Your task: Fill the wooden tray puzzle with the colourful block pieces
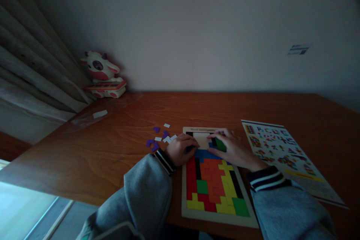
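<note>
A wooden puzzle board (219,218) lies on the table, filled in its lower part with red, orange, yellow, green, blue and black pieces. My left hand (182,149) rests over the board's upper left edge, its fingers bent together near the blue pieces (206,154); what they hold, if anything, is hidden. Over the upper right part is my right hand (229,148), thumb and fingers apart around a green piece (220,144) and a black piece. Between the hands, a pale bare part of the board shows near the top.
Loose purple pieces (154,146) and white pieces (158,139) lie left of the board. A printed pattern sheet (284,157) is at the right. At the back left stands a cow figure (102,75) beside a curtain (33,60).
</note>
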A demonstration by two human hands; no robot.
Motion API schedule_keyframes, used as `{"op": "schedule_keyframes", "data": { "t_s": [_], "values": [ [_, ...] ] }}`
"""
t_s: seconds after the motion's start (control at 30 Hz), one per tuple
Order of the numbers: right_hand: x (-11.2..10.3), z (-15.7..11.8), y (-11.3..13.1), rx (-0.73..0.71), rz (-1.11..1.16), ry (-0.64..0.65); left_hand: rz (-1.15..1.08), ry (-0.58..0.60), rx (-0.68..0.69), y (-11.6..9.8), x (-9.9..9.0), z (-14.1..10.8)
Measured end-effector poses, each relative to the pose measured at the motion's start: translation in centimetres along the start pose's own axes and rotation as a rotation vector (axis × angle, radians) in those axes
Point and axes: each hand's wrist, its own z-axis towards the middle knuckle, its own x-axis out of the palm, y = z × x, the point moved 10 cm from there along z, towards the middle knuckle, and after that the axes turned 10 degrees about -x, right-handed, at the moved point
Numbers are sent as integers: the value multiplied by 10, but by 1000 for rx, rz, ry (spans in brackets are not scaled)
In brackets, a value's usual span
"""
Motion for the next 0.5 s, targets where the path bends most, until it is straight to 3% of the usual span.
{"op": "schedule_keyframes", "data": {
  "t_s": [0.33,0.5],
  "values": [
    [0,0,-6,23,-54,-73,-4,1,-13,3,3,0],
    [-2,2,-12,26,-38,-133,-8,-27,-7,2,-5,-2]
  ]
}}
